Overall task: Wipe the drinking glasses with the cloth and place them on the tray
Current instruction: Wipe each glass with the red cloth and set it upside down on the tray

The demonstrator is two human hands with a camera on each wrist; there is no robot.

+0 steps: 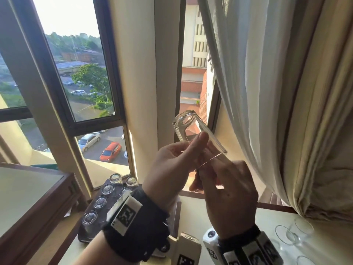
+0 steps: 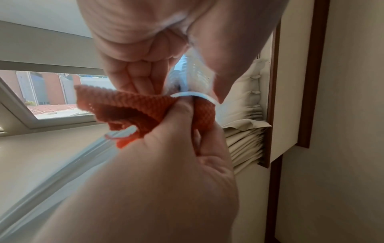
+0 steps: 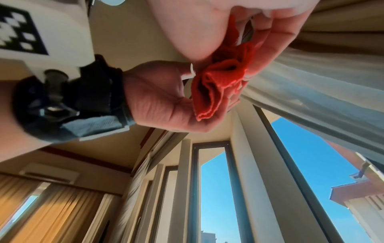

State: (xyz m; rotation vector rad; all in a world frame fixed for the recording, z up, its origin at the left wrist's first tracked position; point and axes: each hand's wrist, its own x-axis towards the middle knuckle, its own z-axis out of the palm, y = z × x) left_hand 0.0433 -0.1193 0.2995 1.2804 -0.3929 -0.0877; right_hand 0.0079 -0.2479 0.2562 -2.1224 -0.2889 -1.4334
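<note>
I hold a clear drinking glass (image 1: 198,138) up in front of the window, tilted, with its base pointing up and away. My left hand (image 1: 189,150) grips it round the lower wall near the rim. My right hand (image 1: 219,180) is at the mouth and pinches an orange cloth (image 2: 129,110) against the rim. From the right wrist the cloth (image 3: 216,85) shows bunched between the fingers of both hands. A dark tray (image 1: 84,237) lies on the table at lower left, with several glasses (image 1: 108,189) standing upside down on it.
More clear glasses (image 1: 286,236) are on the pale table at lower right. A wooden cabinet with a glass top (image 1: 28,197) stands at the left. Heavy curtains (image 1: 267,92) hang close on the right, the window frame straight ahead.
</note>
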